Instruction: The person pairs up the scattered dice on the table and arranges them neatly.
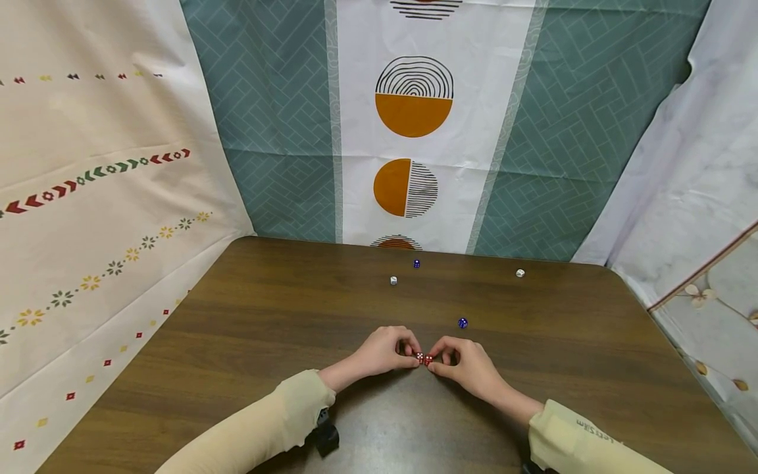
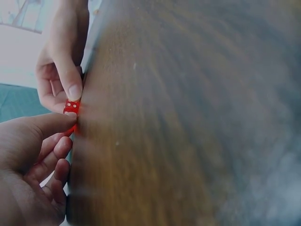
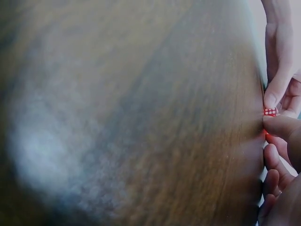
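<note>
Two red dice with white pips are close together on the brown table, between the two hands. My left hand (image 1: 385, 351) pinches the left red die (image 1: 420, 357) between thumb and fingers. From the other side, my right hand (image 1: 468, 367) pinches the right red die (image 1: 429, 360). Whether the two dice touch, I cannot tell. In the left wrist view, red die faces (image 2: 71, 106) show between the two thumbs. A red face with white pips (image 3: 270, 112) also shows between the thumbs in the right wrist view. Fingers hide much of both dice.
Beyond the hands lie a blue die (image 1: 462, 323), a white die (image 1: 393, 280) and another blue die (image 1: 417, 263). A second white die (image 1: 520, 272) is at the back right. Patterned cloths (image 1: 278, 131) hang behind and beside the wooden table (image 1: 266, 296).
</note>
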Available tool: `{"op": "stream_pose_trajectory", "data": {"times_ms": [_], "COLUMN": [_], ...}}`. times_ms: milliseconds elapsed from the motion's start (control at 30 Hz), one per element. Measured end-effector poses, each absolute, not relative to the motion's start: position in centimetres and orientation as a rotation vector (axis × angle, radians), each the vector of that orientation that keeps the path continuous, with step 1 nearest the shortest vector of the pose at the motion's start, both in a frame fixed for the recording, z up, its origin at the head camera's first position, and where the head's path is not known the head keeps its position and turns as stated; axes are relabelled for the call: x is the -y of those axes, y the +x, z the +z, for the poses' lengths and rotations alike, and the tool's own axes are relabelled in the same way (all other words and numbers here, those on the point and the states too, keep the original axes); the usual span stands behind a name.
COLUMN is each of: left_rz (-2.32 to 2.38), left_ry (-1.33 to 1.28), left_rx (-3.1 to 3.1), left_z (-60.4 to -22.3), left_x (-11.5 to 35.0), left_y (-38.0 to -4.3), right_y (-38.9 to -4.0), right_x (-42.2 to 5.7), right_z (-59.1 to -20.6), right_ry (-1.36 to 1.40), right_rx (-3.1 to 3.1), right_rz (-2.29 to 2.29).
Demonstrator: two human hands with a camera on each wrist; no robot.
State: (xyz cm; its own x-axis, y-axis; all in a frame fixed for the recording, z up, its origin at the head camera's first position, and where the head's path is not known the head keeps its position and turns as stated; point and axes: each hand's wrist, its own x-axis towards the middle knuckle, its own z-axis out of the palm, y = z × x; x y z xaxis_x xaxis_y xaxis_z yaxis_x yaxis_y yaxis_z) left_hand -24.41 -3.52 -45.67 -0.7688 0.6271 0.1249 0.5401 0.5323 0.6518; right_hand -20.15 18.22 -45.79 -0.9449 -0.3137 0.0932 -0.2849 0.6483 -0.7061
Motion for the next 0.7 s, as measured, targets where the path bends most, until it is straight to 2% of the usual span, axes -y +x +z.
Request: {"op": "stream_pose_trajectory", "data": {"times_ms": [700], "left_rz": [1.046], "left_ry": [1.029], "left_rx": [-2.663], "left_z": [-45.58], "left_x": [3.27], "left_y": [-24.16], "right_y": [-20.11], "right_x": [-18.22], "right_z": [-45.68], "right_ry": [-0.506], "right_rx": [-2.807], "right_rz": [-1.194]}}
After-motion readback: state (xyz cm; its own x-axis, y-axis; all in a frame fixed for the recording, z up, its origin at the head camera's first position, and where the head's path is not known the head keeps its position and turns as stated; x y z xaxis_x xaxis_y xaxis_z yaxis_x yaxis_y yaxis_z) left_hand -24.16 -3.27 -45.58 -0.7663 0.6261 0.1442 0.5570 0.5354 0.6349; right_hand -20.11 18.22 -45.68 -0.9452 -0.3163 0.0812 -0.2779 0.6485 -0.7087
